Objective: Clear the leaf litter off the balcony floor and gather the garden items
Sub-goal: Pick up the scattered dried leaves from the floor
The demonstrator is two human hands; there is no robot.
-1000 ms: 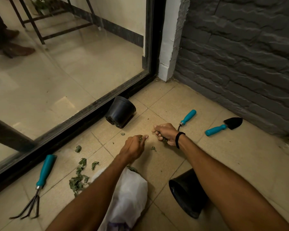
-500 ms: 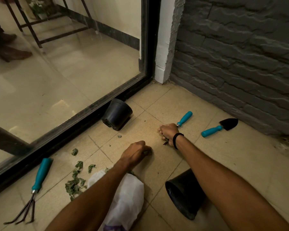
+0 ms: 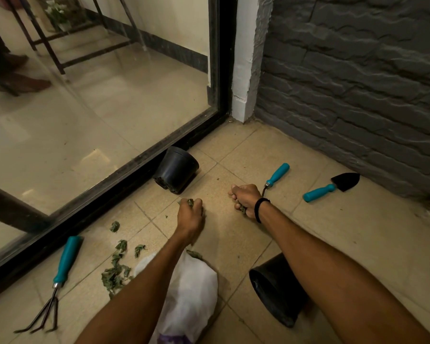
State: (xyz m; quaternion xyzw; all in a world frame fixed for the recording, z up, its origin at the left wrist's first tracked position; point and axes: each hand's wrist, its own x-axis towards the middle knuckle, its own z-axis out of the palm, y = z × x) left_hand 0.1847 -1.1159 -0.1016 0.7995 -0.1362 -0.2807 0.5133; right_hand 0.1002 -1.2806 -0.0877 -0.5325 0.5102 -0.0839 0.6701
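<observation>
My left hand [image 3: 191, 214] rests on the tiled balcony floor [image 3: 233, 234], fingers closed around a few dry green leaves [image 3: 190, 202]. My right hand [image 3: 245, 198], with a black band on its wrist, is a fist with leaf bits showing beneath it. A teal-handled tool [image 3: 277, 174] lies just behind that hand, its head hidden. More leaf litter [image 3: 117, 266] is scattered at the lower left beside a white plastic bag [image 3: 189, 299] under my left forearm. A teal hand rake [image 3: 57, 276] lies at the left, a teal trowel with a black blade [image 3: 333, 186] at the right.
One black pot [image 3: 176, 170] lies on its side against the glass door's black frame [image 3: 104, 192]. Another black pot [image 3: 276, 289] lies tipped under my right forearm. A grey stone wall [image 3: 358, 95] bounds the right side. Behind the glass, a person's bare feet [image 3: 23, 83].
My left hand has moved forward and left toward the pot by the door and closed on leaves. My right hand has stayed a fist near the teal tool.
</observation>
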